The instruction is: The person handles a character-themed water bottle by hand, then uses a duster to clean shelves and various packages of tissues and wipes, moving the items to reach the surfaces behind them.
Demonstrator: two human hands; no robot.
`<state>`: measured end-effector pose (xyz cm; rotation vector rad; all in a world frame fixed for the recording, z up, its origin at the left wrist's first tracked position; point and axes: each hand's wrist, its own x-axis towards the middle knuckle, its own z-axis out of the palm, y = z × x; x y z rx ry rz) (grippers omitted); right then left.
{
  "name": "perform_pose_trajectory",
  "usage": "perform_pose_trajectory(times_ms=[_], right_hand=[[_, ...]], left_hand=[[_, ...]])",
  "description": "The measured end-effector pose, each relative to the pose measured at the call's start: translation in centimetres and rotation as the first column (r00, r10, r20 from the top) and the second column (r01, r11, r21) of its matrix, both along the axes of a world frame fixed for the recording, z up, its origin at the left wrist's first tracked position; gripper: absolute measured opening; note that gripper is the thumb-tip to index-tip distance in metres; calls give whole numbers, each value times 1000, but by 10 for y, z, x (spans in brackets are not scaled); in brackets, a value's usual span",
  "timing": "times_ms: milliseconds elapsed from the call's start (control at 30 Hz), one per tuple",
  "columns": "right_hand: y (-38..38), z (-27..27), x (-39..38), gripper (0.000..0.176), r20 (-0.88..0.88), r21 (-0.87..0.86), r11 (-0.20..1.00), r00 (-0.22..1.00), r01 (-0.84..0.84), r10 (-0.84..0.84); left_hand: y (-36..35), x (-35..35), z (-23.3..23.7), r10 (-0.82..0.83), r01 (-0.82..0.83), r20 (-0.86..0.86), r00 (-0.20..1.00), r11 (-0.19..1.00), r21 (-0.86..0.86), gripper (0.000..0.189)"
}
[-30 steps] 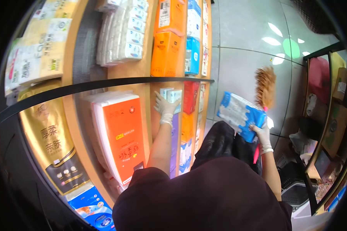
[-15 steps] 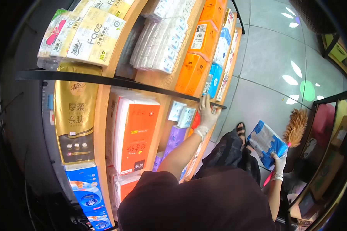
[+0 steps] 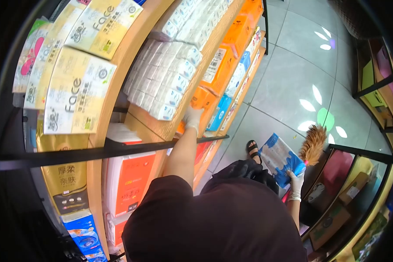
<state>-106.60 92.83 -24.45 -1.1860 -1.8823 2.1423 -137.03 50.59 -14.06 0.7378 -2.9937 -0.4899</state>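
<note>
My gloved left hand [image 3: 193, 118] reaches into the shelf and touches the near end of an orange tissue pack [image 3: 204, 97]. Its fingers are blurred and partly hidden against the pack, so their grip cannot be made out. Beside that hand lies a bundle of white tissue packs [image 3: 161, 81]. In my gloved right hand [image 3: 296, 180], low over the floor, is a blue-and-white tissue pack [image 3: 280, 158], held by its near corner. A brown feather duster [image 3: 313, 143] with a pink handle runs behind that pack, along the same hand.
A black shelf bar [image 3: 118, 151] crosses below my left forearm. Yellow-and-white tissue packs [image 3: 81, 89] and a gold pack [image 3: 65, 183] fill the left shelves. Another shelving unit [image 3: 358, 153] stands at the right. Grey floor tiles [image 3: 270, 83] lie between the units.
My left hand has moved from the shelf's front bar to the orange pack, deeper into the shelf. The view has shifted. My right hand still holds the blue-and-white pack.
</note>
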Motion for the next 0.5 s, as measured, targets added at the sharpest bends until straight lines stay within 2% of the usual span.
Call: perform_pose_trajectory(times_ms=[100, 167, 267, 300, 400, 500], right_hand=[[10, -2, -33, 68, -28, -8, 1000, 999, -23, 23], [17, -4, -52, 68, 31, 6, 999, 998, -54, 54], [26, -12, -75, 68, -13, 15, 996, 996, -91, 91], [29, -15, -82, 68, -38, -11, 994, 993, -111, 110], [42, -5, -107, 67, 16, -116, 973, 979, -198, 201], [64, -2, -127, 64, 113, -51, 933, 926, -356, 360]], left_hand=[[5, 9, -20, 56, -68, -91, 994, 989, -132, 96], [-8, 24, -62, 36, -88, -162, 986, 940, -331, 105], [3, 49, -52, -241, 68, -420, 875, 920, -385, 99], [3, 56, -56, -267, 97, -450, 852, 926, -365, 91], [24, 80, -34, -266, 158, -491, 829, 955, -251, 89], [51, 96, -21, -172, 185, -620, 765, 982, -43, 73]])
